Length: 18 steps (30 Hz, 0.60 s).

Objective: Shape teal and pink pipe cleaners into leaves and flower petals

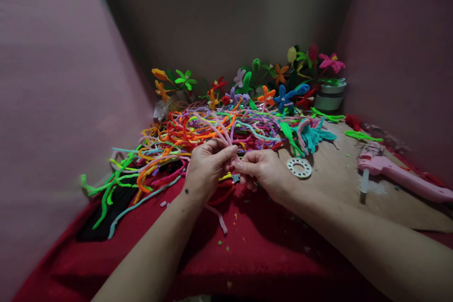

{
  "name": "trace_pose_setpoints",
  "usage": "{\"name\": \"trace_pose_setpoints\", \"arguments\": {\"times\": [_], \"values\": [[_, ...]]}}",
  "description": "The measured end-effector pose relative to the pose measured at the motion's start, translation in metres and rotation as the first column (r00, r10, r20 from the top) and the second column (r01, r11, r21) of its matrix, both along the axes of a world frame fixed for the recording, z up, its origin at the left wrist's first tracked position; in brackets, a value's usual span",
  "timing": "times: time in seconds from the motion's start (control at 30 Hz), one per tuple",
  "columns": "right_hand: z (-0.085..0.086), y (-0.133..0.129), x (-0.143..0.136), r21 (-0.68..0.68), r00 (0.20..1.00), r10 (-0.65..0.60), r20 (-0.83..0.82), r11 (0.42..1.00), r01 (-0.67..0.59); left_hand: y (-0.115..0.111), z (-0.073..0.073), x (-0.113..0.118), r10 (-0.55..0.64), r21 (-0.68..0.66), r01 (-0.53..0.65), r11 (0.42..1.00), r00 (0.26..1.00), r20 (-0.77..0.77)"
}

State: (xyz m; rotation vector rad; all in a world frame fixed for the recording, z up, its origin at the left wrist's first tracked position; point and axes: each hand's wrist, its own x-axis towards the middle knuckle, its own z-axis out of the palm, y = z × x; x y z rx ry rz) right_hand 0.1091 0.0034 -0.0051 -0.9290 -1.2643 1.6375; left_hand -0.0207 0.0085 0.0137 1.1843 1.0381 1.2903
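Light pink pipe cleaners [222,127] rise from between my two hands, fanning out toward the pile behind. My left hand [211,163] pinches them near their lower part, thumb against fingers. Close beside it, my right hand [260,170] has its thumb and forefinger closed on the lower end of the same pipe cleaners. The exact spot where they meet is partly hidden by my fingers. Below my left wrist, a loose pink pipe cleaner [218,217] hangs over the red cloth [244,250].
A tangled heap of coloured pipe cleaners [177,127] spreads ahead. Pipe-cleaner flowers [282,98] stand behind it, near a pale green jar [330,95]. On the right, a white ring with holes [290,166] and a pink glue gun [399,170] rest on brown cardboard [329,188].
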Motion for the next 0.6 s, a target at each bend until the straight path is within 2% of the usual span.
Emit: {"name": "trace_pose_setpoints", "arguments": {"times": [0.07,0.17,0.3,0.47,0.6], "values": [[0.0014,-0.0014,-0.0011,0.019,0.999,-0.005,0.038,1.0,0.005,0.0006,-0.0003,0.0008,0.027,0.002,-0.027,1.0,0.999,0.028],[0.0028,-0.0011,-0.0008,0.02,1.0,-0.003,-0.021,1.0,0.003,0.0011,-0.0001,-0.0008,0.004,-0.011,-0.004,1.0,0.999,0.046],[0.0027,0.001,0.0003,-0.022,0.997,-0.009,-0.071,1.0,0.008,0.0009,-0.0002,-0.0032,-0.052,-0.04,0.051,0.998,0.998,-0.025],[0.0038,-0.0004,-0.0023,-0.038,0.998,-0.057,0.027,0.998,0.058,0.0013,0.0018,-0.0015,0.022,-0.032,-0.022,0.999,1.0,-0.01],[0.0031,-0.0003,-0.0016,-0.064,0.999,-0.019,-0.044,0.998,0.017,0.0016,0.0036,-0.0026,0.014,-0.035,-0.015,0.999,1.0,-0.015]]}}
